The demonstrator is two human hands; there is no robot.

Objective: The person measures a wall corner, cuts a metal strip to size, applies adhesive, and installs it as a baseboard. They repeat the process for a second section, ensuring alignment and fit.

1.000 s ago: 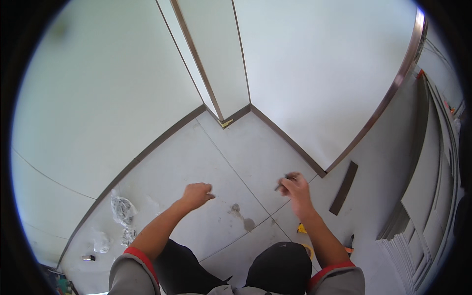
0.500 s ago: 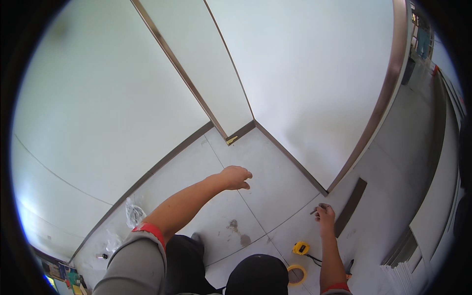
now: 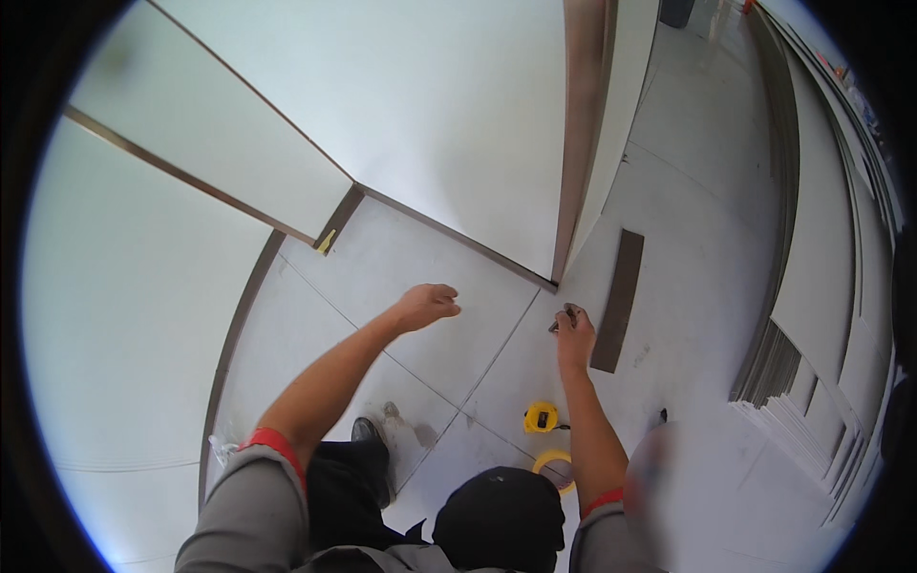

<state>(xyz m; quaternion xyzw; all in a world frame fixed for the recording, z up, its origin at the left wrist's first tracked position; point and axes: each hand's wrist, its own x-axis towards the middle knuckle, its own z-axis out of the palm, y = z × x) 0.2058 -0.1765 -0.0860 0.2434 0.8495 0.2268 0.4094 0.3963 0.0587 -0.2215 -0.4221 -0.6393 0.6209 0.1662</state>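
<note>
In the head camera's view, a worker in grey, red-trimmed sleeves holds both hands apart above a pale tiled floor (image 3: 521,358). The right hand (image 3: 576,339), just short of a wall corner (image 3: 552,285), pinches a small dark piece (image 3: 554,328), its shape mostly hidden by the fingers. The left hand (image 3: 428,307) is empty, thumb and fingers loosely parted. Near the right hand lies a dark flat strip (image 3: 619,301); closer to the worker's knee sit a yellow tape measure (image 3: 541,416) and a roll of yellow tape (image 3: 551,454).

The pinched piece looks light and probably stiff, best gripped by its edges between thumb and forefinger; its material cannot be told. The strip, likely rigid, would lift most easily by its long sides.

Compared with half a second earlier, the view has swung right, and the left hand appears clear of the floor seam it overlapped.
</note>
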